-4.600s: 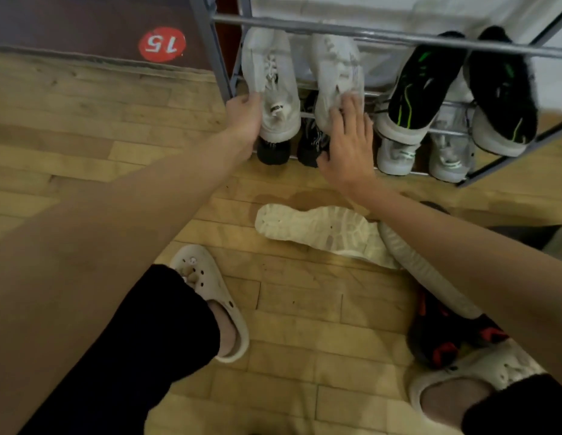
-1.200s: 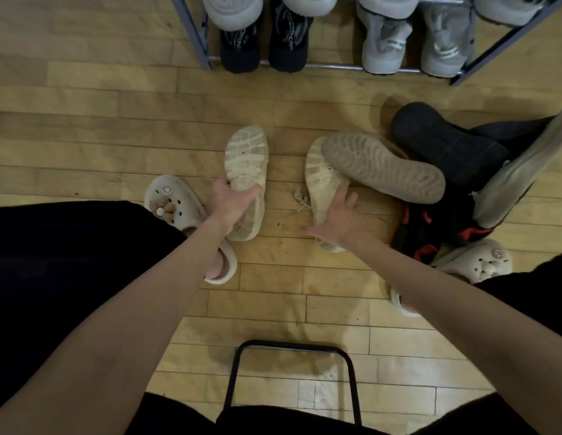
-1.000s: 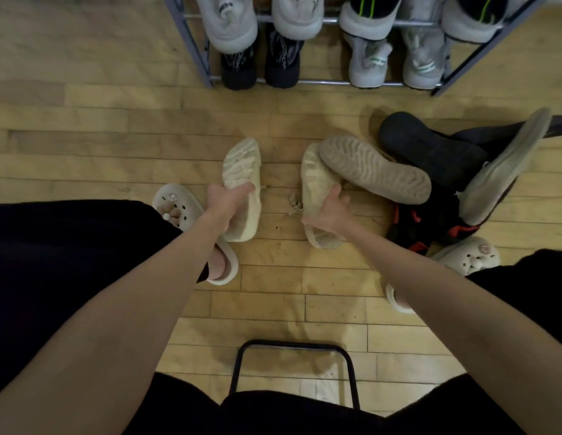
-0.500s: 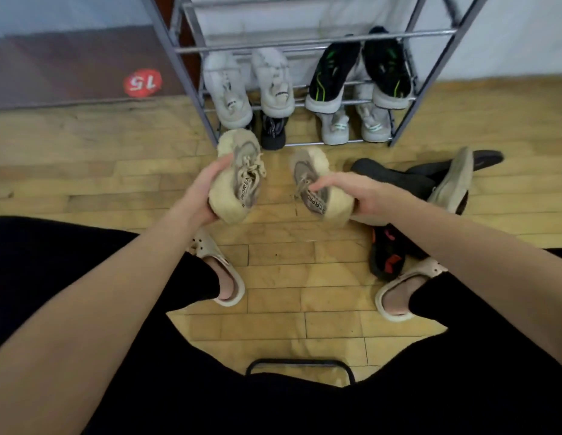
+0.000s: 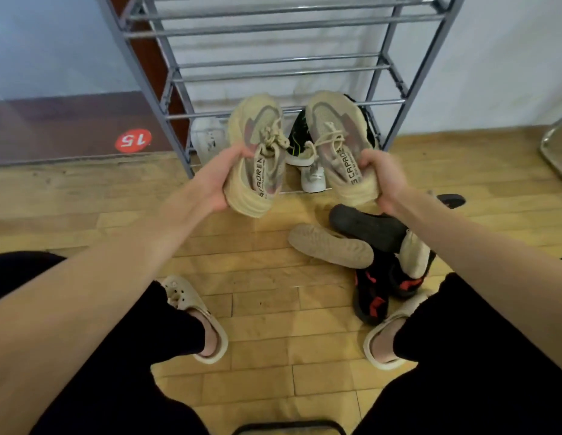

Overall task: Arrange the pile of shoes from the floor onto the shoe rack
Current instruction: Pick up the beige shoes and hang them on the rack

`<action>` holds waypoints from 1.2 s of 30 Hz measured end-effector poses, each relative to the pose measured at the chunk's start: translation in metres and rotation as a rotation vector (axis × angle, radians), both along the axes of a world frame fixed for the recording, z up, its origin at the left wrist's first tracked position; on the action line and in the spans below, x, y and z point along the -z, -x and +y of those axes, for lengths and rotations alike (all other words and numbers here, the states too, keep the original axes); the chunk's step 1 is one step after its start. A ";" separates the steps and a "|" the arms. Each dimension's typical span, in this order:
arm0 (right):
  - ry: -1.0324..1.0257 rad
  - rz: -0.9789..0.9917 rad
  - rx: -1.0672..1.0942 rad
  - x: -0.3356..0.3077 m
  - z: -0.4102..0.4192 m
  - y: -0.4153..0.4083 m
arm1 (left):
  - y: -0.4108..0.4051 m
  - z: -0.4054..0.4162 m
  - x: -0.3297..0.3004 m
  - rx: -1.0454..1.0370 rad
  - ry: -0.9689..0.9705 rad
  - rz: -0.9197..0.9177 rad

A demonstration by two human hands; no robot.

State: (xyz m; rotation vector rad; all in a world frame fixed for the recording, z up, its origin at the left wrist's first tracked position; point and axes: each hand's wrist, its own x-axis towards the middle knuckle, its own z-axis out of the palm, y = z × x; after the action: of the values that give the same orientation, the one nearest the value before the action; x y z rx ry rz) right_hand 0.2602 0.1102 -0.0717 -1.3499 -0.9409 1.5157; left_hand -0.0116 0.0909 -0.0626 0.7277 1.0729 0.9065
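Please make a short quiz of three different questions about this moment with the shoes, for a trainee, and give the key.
1. True or false: each hand holds one beige sneaker by its heel end.
2. Which lies sole-up on the floor? A) a beige shoe B) a white boot C) a green sandal
3. Fill in: the red round sticker shows the number ___.

Key
1. True: the left hand holds the left beige sneaker, the right hand the right beige sneaker, in front of the shoe rack.
2. A: the beige shoe.
3. 15, on the sticker.

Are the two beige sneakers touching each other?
Apart. The head view shows a gap between the left beige sneaker and right beige sneaker.
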 end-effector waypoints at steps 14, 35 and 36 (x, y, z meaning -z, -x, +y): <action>-0.203 -0.136 0.314 -0.013 0.134 -0.016 | -0.072 0.159 -0.024 -0.110 -0.102 0.139; -0.254 -0.690 0.247 0.015 0.218 -0.044 | -0.121 0.249 0.013 -0.189 -0.272 0.405; -0.281 -0.741 0.245 0.013 0.211 -0.043 | -0.119 0.245 0.013 -0.168 -0.328 0.509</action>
State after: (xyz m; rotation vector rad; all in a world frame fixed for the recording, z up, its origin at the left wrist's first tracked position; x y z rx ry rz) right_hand 0.3028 0.3208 -0.0847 -1.7660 -1.3145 0.6520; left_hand 0.1070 0.3355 -0.0754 1.1973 1.4663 1.0859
